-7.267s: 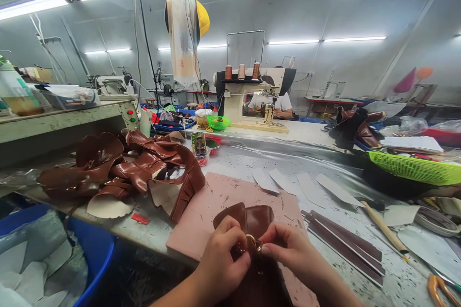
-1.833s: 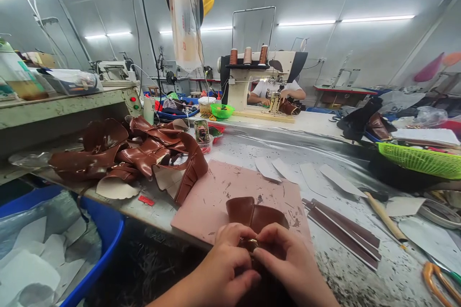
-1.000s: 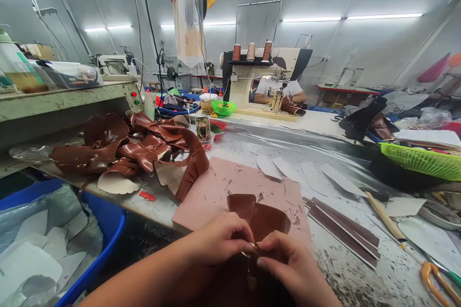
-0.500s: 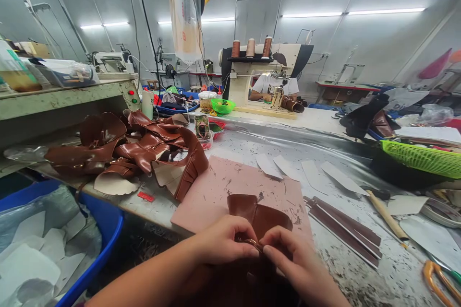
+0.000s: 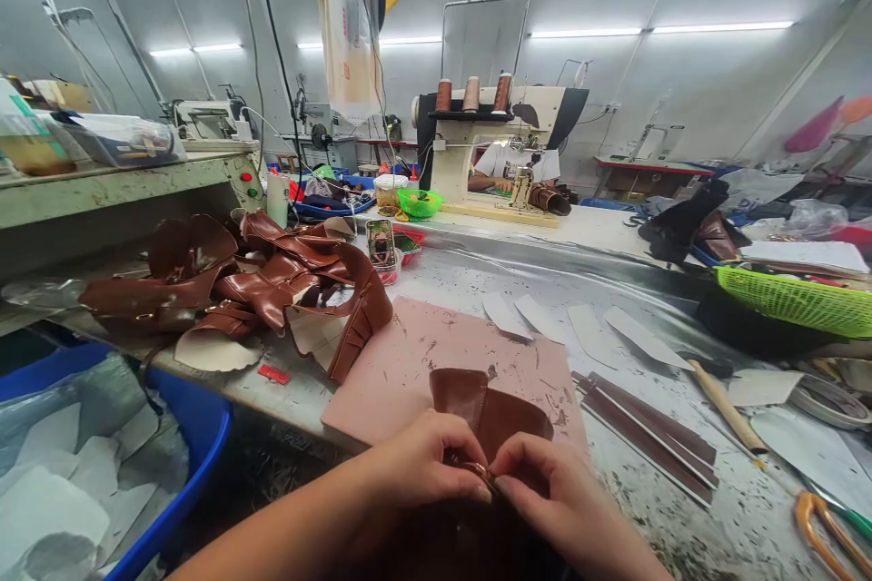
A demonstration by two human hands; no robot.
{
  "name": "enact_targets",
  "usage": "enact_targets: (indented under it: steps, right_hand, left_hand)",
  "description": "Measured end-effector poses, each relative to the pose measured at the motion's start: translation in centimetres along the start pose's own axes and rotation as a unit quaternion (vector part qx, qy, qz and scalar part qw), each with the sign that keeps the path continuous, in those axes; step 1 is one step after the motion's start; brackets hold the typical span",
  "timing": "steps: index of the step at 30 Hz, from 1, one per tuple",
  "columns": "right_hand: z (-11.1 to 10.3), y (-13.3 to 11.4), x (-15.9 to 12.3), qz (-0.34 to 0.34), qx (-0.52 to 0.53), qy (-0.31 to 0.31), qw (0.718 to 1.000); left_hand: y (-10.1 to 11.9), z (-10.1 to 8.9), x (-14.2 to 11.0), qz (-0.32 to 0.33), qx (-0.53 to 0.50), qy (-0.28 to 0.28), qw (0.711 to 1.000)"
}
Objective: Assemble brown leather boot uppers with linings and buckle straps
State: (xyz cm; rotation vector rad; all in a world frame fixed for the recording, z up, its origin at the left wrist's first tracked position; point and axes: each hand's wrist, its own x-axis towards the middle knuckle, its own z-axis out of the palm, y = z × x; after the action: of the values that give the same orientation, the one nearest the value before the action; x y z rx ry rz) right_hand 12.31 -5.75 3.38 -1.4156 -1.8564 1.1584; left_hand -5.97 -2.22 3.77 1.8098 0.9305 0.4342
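Observation:
A brown leather shoe upper (image 5: 512, 416) lies at the near edge of the pink board, its lower part running down into shadow. My left hand (image 5: 446, 458) is closed, thumb and forefinger pinching a narrow strap on it. Something small and gold-coloured, perhaps a buckle (image 5: 485, 472), glints between my fingertips. From the other side my right hand (image 5: 545, 481) pinches the same strap, its fingertips almost touching those of the left. What the fingers grip exactly is mostly covered by them.
The pink board (image 5: 381, 372) sits under the work. Left are piled brown leather uppers (image 5: 265, 281) and a blue bin (image 5: 211, 454) of white scraps. To the right lie brown strips (image 5: 647, 436), a wooden-handled hammer (image 5: 726, 404) and scissors (image 5: 817, 531). A person sits behind the sewing machine (image 5: 453, 145).
Both hands stay at the strap with only small finger shifts; the gold-coloured piece shows a little more. The view has swung very slightly.

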Motion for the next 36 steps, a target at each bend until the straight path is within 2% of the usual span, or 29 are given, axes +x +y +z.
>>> enact_targets:
  steps: [4, 6, 8, 12, 15, 18, 21, 23, 25, 30, 33, 36]
  right_hand:
    - [0.2, 0.2, -0.3, -0.03, -0.029, 0.019, 0.999]
    - [0.3, 0.1, -0.5, -0.034, -0.022, 0.0, 0.999]
    - [0.3, 0.0, -0.5, -0.015, -0.019, -0.02, 1.0]
    - [0.1, -0.3, -0.4, 0.015, -0.029, -0.001, 0.999]
    - [0.0, -0.3, -0.3, 0.023, -0.009, -0.016, 1.0]
    - [0.1, -0.2, -0.2, 0.01, 0.014, -0.003, 1.0]
    - [0.4, 0.2, 0.0, -0.035, 0.018, 0.017, 0.999]
    - [0.4, 0.3, 0.0, -0.074, 0.004, 0.024, 0.997]
    - [0.2, 0.3, 0.0, -0.083, -0.013, 0.026, 0.996]
    - [-0.9, -0.3, -0.4, -0.042, -0.018, -0.02, 0.999]
    - [-0.7, -0.3, -0.5, -0.031, -0.027, -0.027, 0.999]
    - [0.1, -0.1, -0.3, -0.026, -0.015, 0.019, 0.999]
  left_hand:
    - [-0.4, 0.0, 0.0, 0.006, -0.011, 0.003, 1.0]
    - [-0.3, -0.1, -0.1, 0.001, -0.007, 0.005, 1.0]
    - [-0.3, -0.1, -0.1, -0.025, -0.023, 0.005, 0.999]
    - [-0.2, -0.3, 0.1, -0.07, -0.101, -0.022, 0.992]
    - [-0.2, -0.4, 0.3, -0.084, -0.14, -0.037, 0.986]
    - [-0.3, -0.6, 0.4, -0.092, -0.136, -0.052, 0.985]
    - [-0.3, -0.8, 0.5, -0.071, -0.09, -0.065, 0.991]
    - [-0.2, -0.9, 0.5, -0.058, -0.054, -0.062, 0.995]
    - [-0.1, -0.7, 0.5, -0.062, -0.05, -0.049, 0.996]
    - [0.2, 0.1, 0.3, -0.107, -0.156, 0.001, 0.982]
    - [0.2, 0.5, 0.2, -0.137, -0.21, 0.003, 0.968]
    - [0.2, 0.4, 0.3, -0.105, -0.127, 0.007, 0.986]
